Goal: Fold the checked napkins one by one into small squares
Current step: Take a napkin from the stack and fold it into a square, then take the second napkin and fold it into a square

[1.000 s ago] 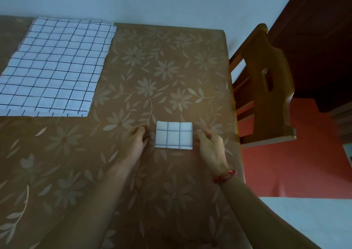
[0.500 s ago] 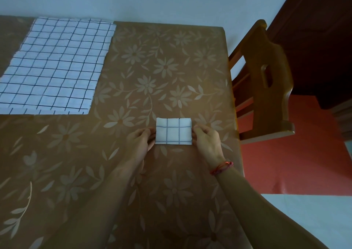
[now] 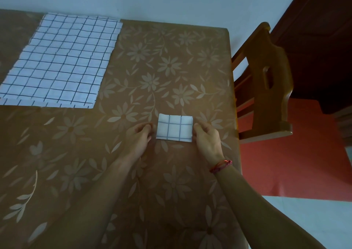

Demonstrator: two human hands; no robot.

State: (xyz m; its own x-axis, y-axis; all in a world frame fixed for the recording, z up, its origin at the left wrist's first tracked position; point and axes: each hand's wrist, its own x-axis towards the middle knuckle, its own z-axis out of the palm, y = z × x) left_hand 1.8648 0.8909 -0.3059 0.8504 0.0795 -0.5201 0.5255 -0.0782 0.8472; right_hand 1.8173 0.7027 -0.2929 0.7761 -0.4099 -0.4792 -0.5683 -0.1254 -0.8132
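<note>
Folded napkin (image 3: 174, 128) lies flat on table (image 3: 171, 182) w/ left hand (image 3: 140, 137) & right hand (image 3: 206, 137) curled at its sides, prob. squaring edges; can't tell if pinching or just touching; unfolded napkin (image 3: 57, 62) waits far-left.

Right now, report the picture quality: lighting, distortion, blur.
Head view: dim bluish light, no glare; the wide lens bows the table edge and tilts the chair; grids on the folded napkin and the unfolded napkins read clearly; the upper right corner is near black; the left hand and right hand beside the folded napkin are murky, so their grip cannot be told.
</note>
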